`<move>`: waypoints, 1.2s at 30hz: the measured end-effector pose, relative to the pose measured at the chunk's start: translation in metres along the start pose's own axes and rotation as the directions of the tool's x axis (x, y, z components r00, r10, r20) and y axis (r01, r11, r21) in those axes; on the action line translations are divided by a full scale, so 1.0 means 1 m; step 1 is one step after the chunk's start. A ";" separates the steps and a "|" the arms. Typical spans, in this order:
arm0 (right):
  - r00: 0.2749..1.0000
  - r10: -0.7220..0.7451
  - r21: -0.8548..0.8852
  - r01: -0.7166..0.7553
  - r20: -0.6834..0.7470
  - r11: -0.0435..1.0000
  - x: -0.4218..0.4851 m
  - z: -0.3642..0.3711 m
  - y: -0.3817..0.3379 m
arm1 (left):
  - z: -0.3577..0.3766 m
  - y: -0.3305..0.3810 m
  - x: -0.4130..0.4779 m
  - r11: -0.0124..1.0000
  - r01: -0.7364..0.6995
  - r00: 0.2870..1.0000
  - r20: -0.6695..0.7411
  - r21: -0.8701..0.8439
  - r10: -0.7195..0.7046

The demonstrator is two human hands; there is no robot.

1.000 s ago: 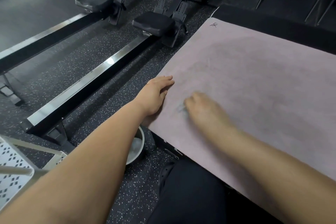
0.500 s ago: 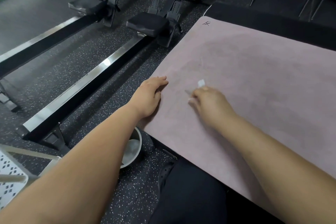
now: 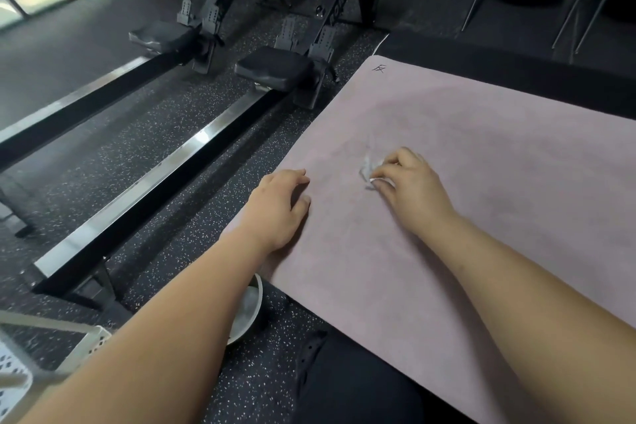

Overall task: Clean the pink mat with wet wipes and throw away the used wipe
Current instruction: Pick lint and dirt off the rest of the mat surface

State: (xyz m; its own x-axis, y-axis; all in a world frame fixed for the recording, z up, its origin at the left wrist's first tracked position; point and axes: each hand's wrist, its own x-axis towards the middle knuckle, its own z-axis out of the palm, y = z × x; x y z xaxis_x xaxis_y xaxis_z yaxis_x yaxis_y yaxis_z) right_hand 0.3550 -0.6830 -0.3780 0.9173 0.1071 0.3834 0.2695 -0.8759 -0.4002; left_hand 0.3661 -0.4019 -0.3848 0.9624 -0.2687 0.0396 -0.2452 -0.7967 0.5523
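The pink mat point(image 3: 481, 182) lies flat on the speckled rubber floor point(image 3: 144, 162), its long left edge running beside the rail of the nearer rowing machine point(image 3: 165, 175), likely spread out so its whole face can be wiped from a kneeling spot at its near end. A dim, faintly darker patch up the middle may be dampness, though that is hard to tell. Just off the mat's near left corner a shallow metal bowl point(image 3: 253, 311) sits on the floor, half hidden under the left forearm; it may be there to take the used wipe, but I cannot say for sure. The left hand point(image 3: 280, 208) rests palm down on the mat's left edge, fingers loosely spread and holding nothing, which I judge pins the mat so it does not creep under the rubbing. The right hand point(image 3: 411, 189) reaches further in from a long, nearly straight forearm, knuckles raised, its fingertips pinched together on a crumpled white wet wipe point(image 3: 369, 169) pressed against the mat's surface.
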 end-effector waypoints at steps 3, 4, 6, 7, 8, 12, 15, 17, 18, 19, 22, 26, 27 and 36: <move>0.998 0.032 -0.061 -0.036 -0.054 0.997 -0.012 0.008 -0.012 | 0.002 0.008 0.002 0.996 0.021 0.999 -0.038 0.082 -0.018; 0.997 0.034 -0.086 -0.040 -0.063 0.995 -0.017 0.009 -0.016 | 0.003 0.012 0.004 0.992 0.021 0.998 -0.057 0.128 -0.014; 0.999 0.025 -0.107 -0.029 -0.041 0.994 -0.023 0.009 -0.022 | 0.006 0.019 0.008 0.975 0.018 0.995 -0.101 0.223 0.004; 1.000 0.014 -0.087 -0.015 -0.017 0.996 -0.025 0.008 -0.025 | 0.008 0.023 0.012 0.968 0.015 0.992 -0.121 0.251 0.016; 1.000 -0.011 -0.050 0.011 0.008 0.999 -0.027 0.006 -0.029 | 0.011 0.026 0.016 0.968 0.003 0.990 -0.137 0.249 0.032; 0.968 -0.218 0.062 0.212 0.123 0.975 -0.029 0.001 -0.035 | 0.026 0.037 0.037 0.994 -0.096 0.989 -0.109 0.060 0.102; 0.930 -0.344 0.062 0.338 0.134 0.939 -0.018 -0.004 -0.017 | 0.035 0.036 0.050 0.993 -0.109 0.992 -0.060 0.050 0.111; 0.914 -0.373 -0.006 0.379 0.156 0.925 0.003 -0.005 0.002 | 0.040 0.032 0.053 0.992 -0.096 0.994 -0.053 0.076 0.100; 0.920 -0.362 -0.051 0.372 0.148 0.927 0.018 -0.004 0.014 | 0.042 0.029 0.054 0.992 -0.096 0.994 -0.052 0.087 0.100; 0.935 -0.334 -0.103 0.346 0.117 0.933 0.032 -0.003 0.025 | 0.043 0.027 0.054 0.991 -0.099 0.994 -0.046 0.091 0.104; 0.998 -0.066 -0.218 0.065 0.003 0.974 0.068 -0.006 0.053 | 0.042 0.026 0.056 0.992 -0.104 0.994 -0.037 0.067 0.107; 0.971 0.237 -0.132 -0.238 -0.020 0.962 0.076 -0.003 0.032 | 0.042 0.026 0.056 0.993 -0.109 0.992 -0.051 0.054 0.112; 0.979 0.204 -0.118 -0.203 -0.001 0.972 0.071 0.001 0.018 | 0.042 0.026 0.056 0.993 -0.108 0.993 -0.050 0.047 0.110; 0.909 -0.347 -0.091 0.375 0.231 0.923 0.064 0.012 0.005 | 0.041 0.026 0.055 0.994 -0.112 0.991 -0.078 -0.006 0.111</move>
State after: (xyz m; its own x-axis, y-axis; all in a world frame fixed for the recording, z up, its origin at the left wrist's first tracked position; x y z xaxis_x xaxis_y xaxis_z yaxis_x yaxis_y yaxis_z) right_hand 0.4188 -0.6752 -0.3654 0.8082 0.5095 0.2953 0.5658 -0.8108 -0.1499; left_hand 0.4074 -0.4600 -0.4026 0.9353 -0.3128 0.1654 -0.3508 -0.7585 0.5492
